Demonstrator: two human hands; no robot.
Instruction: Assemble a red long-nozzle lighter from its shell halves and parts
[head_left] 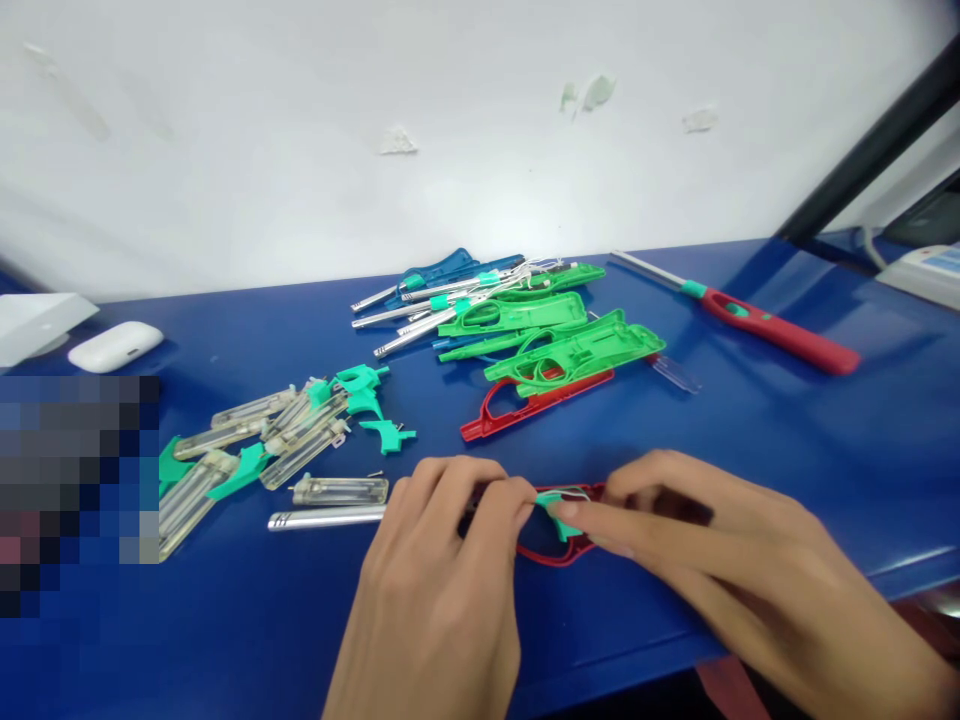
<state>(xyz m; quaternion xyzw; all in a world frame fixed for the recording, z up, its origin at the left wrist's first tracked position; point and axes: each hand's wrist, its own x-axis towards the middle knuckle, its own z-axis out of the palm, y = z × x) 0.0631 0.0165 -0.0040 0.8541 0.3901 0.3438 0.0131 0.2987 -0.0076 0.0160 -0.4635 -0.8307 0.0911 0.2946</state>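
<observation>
Two hands of ours meet over the red casing [580,549] near the blue table's [225,640] front edge. It lies lengthwise left to right, the metal tube [322,517] pointing left. Our left hand [446,560] arches palm-down, grip hidden; our right hand [724,540] narrows, thumb against the teal trigger [568,530].

I can read no lettering, brand or number anywhere here, not even on the pale device [919,280] near the worktop's [225,650] far edge, at right.
</observation>
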